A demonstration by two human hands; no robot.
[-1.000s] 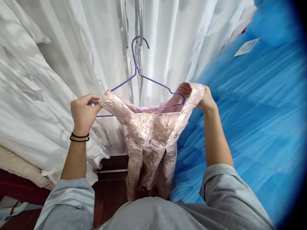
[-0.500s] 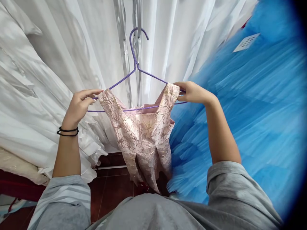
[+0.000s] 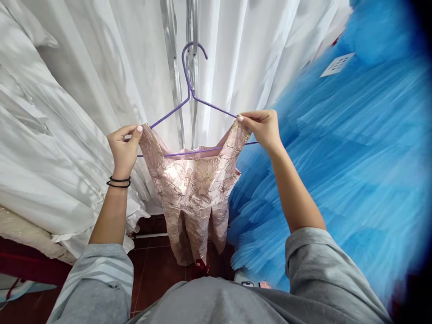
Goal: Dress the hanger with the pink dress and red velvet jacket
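Note:
A pink brocade dress (image 3: 192,180) with gold floral patterning hangs by its wide shoulder straps on a purple wire hanger (image 3: 189,92). The hanger's hook is at a metal bar; whether it bears on the bar is hard to tell. My left hand (image 3: 124,148) pinches the top of the left strap between thumb and fingers, close to that end of the hanger. At the opposite strap, my right hand (image 3: 265,128) pinches the fabric over the hanger's shoulder, thumb on the front. The hanger's lower bar crosses the dress's neckline.
White draped fabric (image 3: 84,90) covers the back and left. A large blue tulle gown (image 3: 320,157) with a white tag (image 3: 337,64) fills the right. Below lies a dark red tiled floor (image 3: 153,270). A metal rail (image 3: 195,27) runs down the middle.
Both hands have shifted from the hanger's ends onto the strap tops, thumbs now in front. The dress has swung slightly left, and its hem hangs differently.

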